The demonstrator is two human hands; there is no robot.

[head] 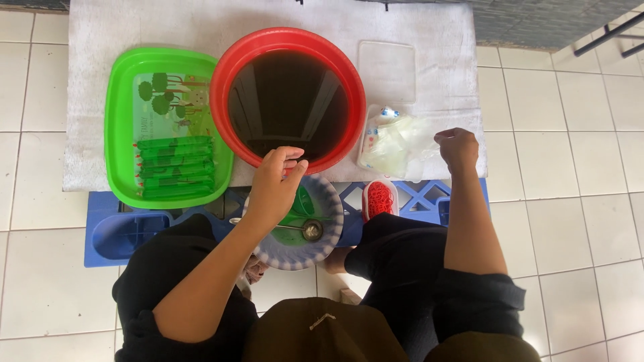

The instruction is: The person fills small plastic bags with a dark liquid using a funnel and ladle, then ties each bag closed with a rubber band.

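White tiled floor (570, 221), with a blue plastic stand (114, 234) low in front of the person and a white cloth (134, 27) beyond it.

Near: left hand (272, 191) hovers over a small bowl with a blue patterned rim (332, 221), fingers curled together and pinched at the tips; can't tell whether they hold anything. Under the palm, a green funnel (303, 204) and a metal spoon (312, 230) sit in that bowl. Just right of those fingers, a small tub of red rubber bands (380, 198).

Right hand (457, 149) is closed in a loose fist, fingertips touching the edge of a pile of clear plastic bags (396, 144).

Far: red basin (225, 87) full of dark liquid, rim just past the left fingertips. Left of it, a green tray (121, 134) with a row of filled green tubes (176, 167). Clear lid (387, 70) behind the bags.

Risks, as I judge them:
- Left wrist is close to the basin rim; a knock would slosh dark liquid on the cloth.
- Small bowl overhangs the stand edge; pressing down could tip it.
- Thin bags may come up in a clump when pulled.
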